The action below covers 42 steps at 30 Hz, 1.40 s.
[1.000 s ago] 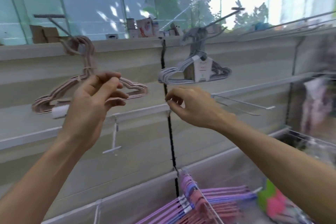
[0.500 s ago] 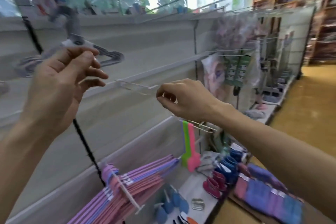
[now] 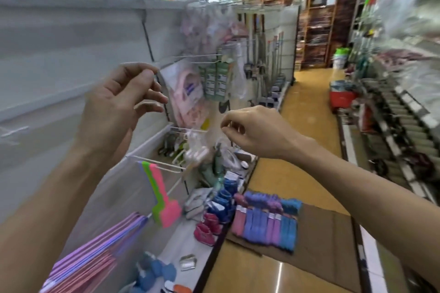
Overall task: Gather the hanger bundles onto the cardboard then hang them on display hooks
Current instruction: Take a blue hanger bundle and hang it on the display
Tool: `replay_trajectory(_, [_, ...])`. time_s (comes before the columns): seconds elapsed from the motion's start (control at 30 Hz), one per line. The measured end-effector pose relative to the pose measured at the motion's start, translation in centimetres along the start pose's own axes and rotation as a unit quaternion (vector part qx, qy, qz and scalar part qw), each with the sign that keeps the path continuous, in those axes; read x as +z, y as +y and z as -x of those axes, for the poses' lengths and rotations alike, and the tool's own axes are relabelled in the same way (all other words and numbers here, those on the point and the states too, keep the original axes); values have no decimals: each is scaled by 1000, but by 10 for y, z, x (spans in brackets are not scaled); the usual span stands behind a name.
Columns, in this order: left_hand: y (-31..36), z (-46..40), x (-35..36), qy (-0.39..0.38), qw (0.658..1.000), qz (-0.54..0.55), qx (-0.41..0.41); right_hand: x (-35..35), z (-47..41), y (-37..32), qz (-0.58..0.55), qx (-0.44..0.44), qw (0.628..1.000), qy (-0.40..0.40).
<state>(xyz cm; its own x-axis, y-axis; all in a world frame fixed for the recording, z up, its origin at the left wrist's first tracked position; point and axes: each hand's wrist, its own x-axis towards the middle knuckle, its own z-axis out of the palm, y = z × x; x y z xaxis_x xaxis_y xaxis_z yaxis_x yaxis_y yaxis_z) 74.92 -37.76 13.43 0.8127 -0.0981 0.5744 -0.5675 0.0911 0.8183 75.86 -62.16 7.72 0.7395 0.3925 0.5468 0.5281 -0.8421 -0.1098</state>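
Both your hands are up in front of the wall panel (image 3: pixel 59 59) and holding nothing: left hand (image 3: pixel 116 107) has loosely bent fingers, right hand (image 3: pixel 257 131) is curled with thumb and forefinger nearly meeting, though it's blurry. The hanger bundles (image 3: pixel 264 223), pink, purple and blue, lie in a row on the cardboard (image 3: pixel 328 242) on the floor. More pink and purple hangers (image 3: pixel 95 257) hang bottom left.
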Motion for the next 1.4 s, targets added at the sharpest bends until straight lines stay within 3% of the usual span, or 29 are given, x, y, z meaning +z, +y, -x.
replay_trajectory(0.33, [-113, -71, 105, -58, 995, 40, -66, 16, 45, 132, 40, 152, 986, -51])
replay_trajectory(0.87, [-324, -249, 248, -173, 969, 94, -148, 105, 31, 367, 89, 379, 912, -132])
replay_trajectory(1.13, [-505, -247, 323, -236, 941, 21, -241, 216, 75, 471, 99, 456, 869, -166])
replay_trajectory(1.4, [-728, -143, 356, -243, 908, -56, -335, 393, 205, 546, 47, 497, 843, -199])
